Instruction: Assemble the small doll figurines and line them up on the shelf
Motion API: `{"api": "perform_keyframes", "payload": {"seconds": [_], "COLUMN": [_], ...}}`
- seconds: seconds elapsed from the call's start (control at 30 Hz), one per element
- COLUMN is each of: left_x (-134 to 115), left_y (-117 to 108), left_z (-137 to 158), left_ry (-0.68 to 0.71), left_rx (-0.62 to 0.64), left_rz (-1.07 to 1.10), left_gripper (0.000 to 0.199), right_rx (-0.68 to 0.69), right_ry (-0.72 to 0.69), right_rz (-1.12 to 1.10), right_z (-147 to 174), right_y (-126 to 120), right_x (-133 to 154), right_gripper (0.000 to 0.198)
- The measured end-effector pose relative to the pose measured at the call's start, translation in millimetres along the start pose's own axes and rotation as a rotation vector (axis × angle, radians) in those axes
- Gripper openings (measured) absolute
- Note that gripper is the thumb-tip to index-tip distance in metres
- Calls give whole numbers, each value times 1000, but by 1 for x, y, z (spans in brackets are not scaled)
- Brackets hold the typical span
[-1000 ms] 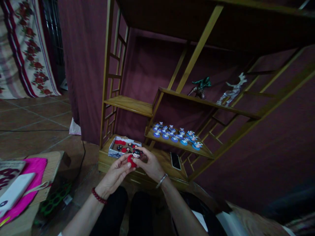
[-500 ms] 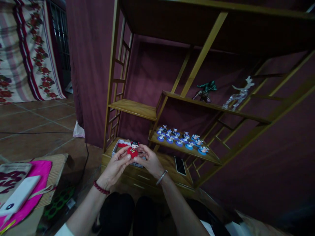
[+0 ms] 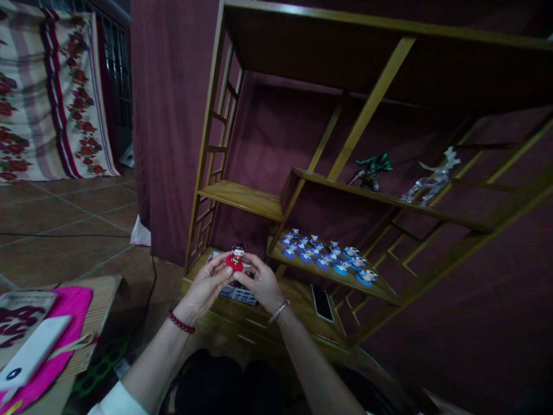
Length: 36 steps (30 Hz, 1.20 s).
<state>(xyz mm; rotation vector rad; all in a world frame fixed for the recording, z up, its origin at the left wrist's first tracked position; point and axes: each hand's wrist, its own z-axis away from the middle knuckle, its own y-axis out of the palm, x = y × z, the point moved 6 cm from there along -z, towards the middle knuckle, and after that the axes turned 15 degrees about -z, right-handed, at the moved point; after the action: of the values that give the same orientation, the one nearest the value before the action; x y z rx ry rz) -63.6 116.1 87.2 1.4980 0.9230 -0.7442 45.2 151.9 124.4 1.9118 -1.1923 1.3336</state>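
A small figurine (image 3: 237, 253) with black hair buns and a round red base is held upright in front of me. My left hand (image 3: 212, 281) pinches the left side of the base, its thumb at the front. From the other side my right hand (image 3: 256, 280) grips the same base, with the fingers curled behind it. Below and behind the hands sits an open box (image 3: 239, 294) with a patterned side, partly covered by them. Several small figurines on blue and purple bases (image 3: 325, 261) stand in rows on the shelf to the right.
The wooden display shelf (image 3: 242, 199) fills the middle. A green-caped figure (image 3: 372, 171) and a clear deer figure (image 3: 433, 177) stand higher up. A phone (image 3: 322, 302) lies on the lower board. At left, a white device (image 3: 37, 351) rests on a pink mat (image 3: 80, 302).
The view has shifted a little, so the shelf appears lower and farther right. Both hands keep holding the red-based figurine, and more of the box's patterned side shows beneath them.
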Motion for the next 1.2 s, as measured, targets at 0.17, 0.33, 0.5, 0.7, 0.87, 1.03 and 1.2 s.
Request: {"api": "perform_keyframes", "payload": {"seconds": [0.17, 0.33, 0.5, 0.7, 0.87, 1.03, 1.2], "left_x": [0, 2, 7, 10, 15, 18, 14], "left_y": [-2, -4, -4, -2, -2, 1, 7], "left_z": [-1, 1, 4, 6, 7, 9, 12], "left_ry": [-11, -16, -31, -55, -73, -65, -39], "left_rx": [-2, -5, -15, -31, -51, -40, -8], "left_rz": [48, 61, 41, 37, 51, 39, 32], "left_gripper": [40, 38, 38, 37, 37, 36, 36], "right_rx": [-33, -70, -98, -131, -116, -116, -99], "right_ry": [54, 179, 208, 121, 100, 60, 152], "right_rz": [-44, -265, -263, -186, -157, -123, -240], "right_z": [-6, -7, -5, -3, 0, 4, 10], "right_y": [4, 9, 7, 1, -1, -5, -4], "right_x": [-4, -17, -23, -17, -13, -10, -15], "right_gripper": [36, 39, 37, 28, 22, 19, 27]}}
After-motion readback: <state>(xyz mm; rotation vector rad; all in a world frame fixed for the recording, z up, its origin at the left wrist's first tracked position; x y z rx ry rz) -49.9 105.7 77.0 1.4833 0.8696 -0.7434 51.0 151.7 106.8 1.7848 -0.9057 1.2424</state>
